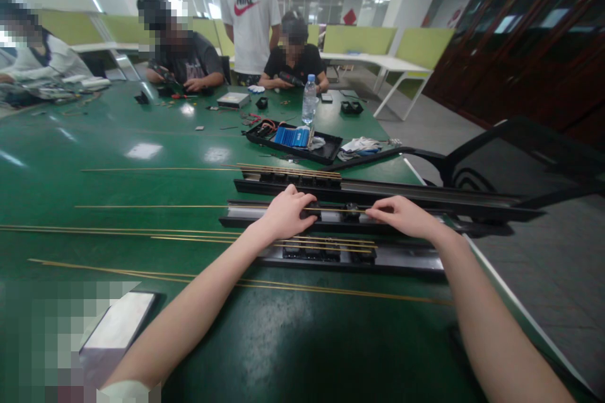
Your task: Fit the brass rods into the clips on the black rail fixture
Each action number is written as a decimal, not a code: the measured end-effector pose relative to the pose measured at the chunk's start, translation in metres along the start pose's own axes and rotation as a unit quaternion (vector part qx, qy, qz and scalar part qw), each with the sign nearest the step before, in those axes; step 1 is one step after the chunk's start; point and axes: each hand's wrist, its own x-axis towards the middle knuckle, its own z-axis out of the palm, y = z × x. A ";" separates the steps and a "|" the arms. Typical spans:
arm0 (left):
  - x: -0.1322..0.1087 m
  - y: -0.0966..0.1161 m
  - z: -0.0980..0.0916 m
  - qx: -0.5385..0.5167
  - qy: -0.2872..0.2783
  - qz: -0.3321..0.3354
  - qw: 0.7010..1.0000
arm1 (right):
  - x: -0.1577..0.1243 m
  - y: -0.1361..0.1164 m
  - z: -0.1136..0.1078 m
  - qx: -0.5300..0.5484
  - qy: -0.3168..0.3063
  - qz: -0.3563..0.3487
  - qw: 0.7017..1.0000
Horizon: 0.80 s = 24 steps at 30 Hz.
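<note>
My left hand [290, 211] is closed around a small black block [312, 209] in the middle black channel [227, 221]. A thin brass rod [151, 206] runs along this channel from the left, past my left fingers. At the rod's right end, my right hand [397, 215] pinches it between thumb and fingertips. Between my hands, another black block [350, 211] sits in the same channel. Nearer me, the front channel [406, 261] holds several black blocks [363, 254] with brass rods [189, 233] lying across them. The far channel [401, 192] also carries blocks and rods.
Loose brass rods [331, 289] lie across the green table [265, 340] nearest me. A black tray [326, 154], a water bottle [309, 101] and gloves [362, 147] stand beyond the channels. An office chair [501, 157] is at right. Several people are across the table.
</note>
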 end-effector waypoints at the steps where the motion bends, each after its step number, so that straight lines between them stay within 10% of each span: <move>1: 0.000 0.000 0.000 0.000 0.001 0.000 1.000 | -0.001 0.000 -0.002 0.002 -0.003 0.002 1.000; 24: -0.001 0.000 0.001 -0.002 0.006 0.003 1.000 | -0.019 0.021 -0.028 0.028 -0.021 0.076 0.996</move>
